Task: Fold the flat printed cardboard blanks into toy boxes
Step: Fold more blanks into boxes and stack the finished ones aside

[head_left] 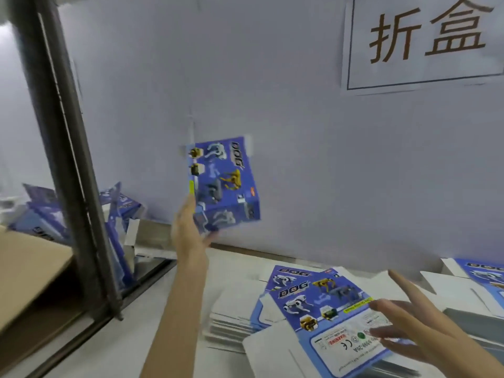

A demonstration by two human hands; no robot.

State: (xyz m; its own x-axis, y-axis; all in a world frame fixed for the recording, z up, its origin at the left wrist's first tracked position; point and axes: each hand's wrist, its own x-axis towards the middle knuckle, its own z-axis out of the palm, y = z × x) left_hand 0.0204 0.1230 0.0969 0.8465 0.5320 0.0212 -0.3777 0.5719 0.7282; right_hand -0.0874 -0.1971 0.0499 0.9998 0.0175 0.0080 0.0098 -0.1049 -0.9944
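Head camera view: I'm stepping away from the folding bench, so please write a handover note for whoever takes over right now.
Left hand: holds a folded blue DOG toy box by its lower corner, raised before the wall.
Right hand: open, fingers spread over the top flat blank of the stack on the table; contact unclear.
Done: this box is folded; more folded boxes are piled at left, behind the metal post.
Left: put this box down, fold the stack, then the further blanks at far right.
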